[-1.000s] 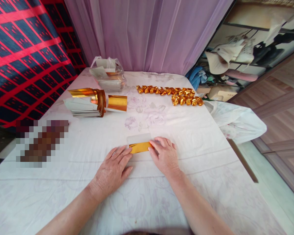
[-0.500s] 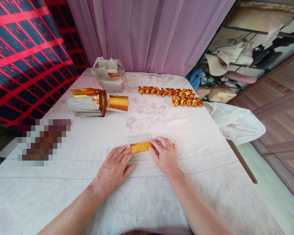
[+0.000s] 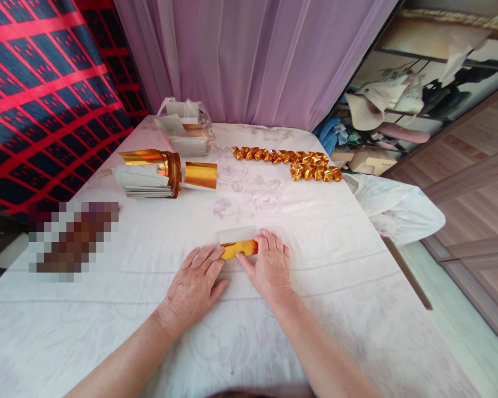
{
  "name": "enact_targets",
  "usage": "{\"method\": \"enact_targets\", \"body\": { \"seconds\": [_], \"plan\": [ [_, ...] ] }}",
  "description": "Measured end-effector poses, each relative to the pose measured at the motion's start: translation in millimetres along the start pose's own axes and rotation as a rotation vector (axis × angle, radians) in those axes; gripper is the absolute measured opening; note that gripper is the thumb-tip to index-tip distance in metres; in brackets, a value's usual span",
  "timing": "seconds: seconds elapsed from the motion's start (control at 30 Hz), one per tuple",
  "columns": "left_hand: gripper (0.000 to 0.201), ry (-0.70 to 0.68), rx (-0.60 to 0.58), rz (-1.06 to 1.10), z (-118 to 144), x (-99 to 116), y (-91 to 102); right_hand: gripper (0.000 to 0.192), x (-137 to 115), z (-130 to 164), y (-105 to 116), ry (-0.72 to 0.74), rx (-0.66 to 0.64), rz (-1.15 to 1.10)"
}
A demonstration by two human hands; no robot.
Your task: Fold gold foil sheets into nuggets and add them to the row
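Note:
A sheet of gold foil paper [image 3: 240,249] lies on the table with its near part folded over, gold side up. Its far part shows a pale back. My left hand [image 3: 195,282] rests flat, fingertips on the left end of the sheet and thumb spread to the side. My right hand [image 3: 271,265] lies over the right end, fingers stretched out beyond the fold. Its thumb touches the near edge of the gold strip.
A fanned stack of foil paper [image 3: 149,179] and a single gold sheet [image 3: 200,174] lie at the back left. Behind them stands a clear plastic bag [image 3: 186,127] of sheets. Folded gold pieces [image 3: 280,156] form rows at the back right. A white bag [image 3: 402,207] sits beyond the right edge.
My right hand has shifted slightly left, and its thumb has slid left along the gold strip's near edge. My left hand has stayed in place.

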State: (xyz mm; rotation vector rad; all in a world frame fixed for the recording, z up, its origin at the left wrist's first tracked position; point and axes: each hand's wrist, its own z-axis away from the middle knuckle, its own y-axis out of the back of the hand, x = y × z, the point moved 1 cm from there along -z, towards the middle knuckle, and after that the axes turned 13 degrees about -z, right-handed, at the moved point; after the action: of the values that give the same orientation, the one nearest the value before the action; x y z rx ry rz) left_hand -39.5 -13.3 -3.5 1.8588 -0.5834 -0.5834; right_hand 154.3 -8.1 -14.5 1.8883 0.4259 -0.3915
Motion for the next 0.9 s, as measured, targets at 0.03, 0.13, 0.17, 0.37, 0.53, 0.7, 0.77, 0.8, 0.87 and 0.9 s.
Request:
{"method": "enact_targets", "body": {
  "seconds": [0.03, 0.13, 0.17, 0.37, 0.53, 0.7, 0.77, 0.8, 0.87, 0.9],
  "plan": [
    [0.028, 0.003, -0.002, -0.001, 0, 0, -0.2, 0.039, 2, 0, 0, -0.001, 0.001, -0.013],
    [0.027, 0.013, -0.01, -0.007, 0, 1, -0.1, 0.031, 8, 0, 1, -0.006, -0.001, -0.05],
    [0.027, 0.016, -0.012, -0.008, 0, 1, -0.1, 0.029, 10, 1, 1, -0.006, -0.001, -0.063],
    [0.027, 0.021, -0.017, 0.003, 2, 1, -2.2, 0.023, 20, 2, 2, -0.013, 0.008, -0.134],
    [0.028, 0.029, -0.04, 0.036, 2, 0, -3.7, 0.023, 24, 3, 5, -0.046, 0.014, -0.145],
    [0.028, 0.027, -0.039, 0.029, 1, 0, -2.9, 0.029, 31, 1, 6, -0.053, 0.044, -0.158],
    [0.028, 0.027, -0.045, 0.025, 1, 0, -2.6, 0.032, 32, 1, 9, -0.013, 0.093, -0.181],
    [0.028, 0.028, -0.049, 0.024, 1, 1, -2.6, 0.033, 32, 2, 11, 0.023, 0.119, -0.193],
    [0.027, 0.035, -0.053, 0.027, 0, 1, -2.8, 0.036, 28, 5, 15, 0.128, 0.133, -0.211],
    [0.027, 0.04, -0.054, 0.03, 0, 1, -3.0, 0.037, 24, 7, 16, 0.195, 0.108, -0.214]
  ]
}}
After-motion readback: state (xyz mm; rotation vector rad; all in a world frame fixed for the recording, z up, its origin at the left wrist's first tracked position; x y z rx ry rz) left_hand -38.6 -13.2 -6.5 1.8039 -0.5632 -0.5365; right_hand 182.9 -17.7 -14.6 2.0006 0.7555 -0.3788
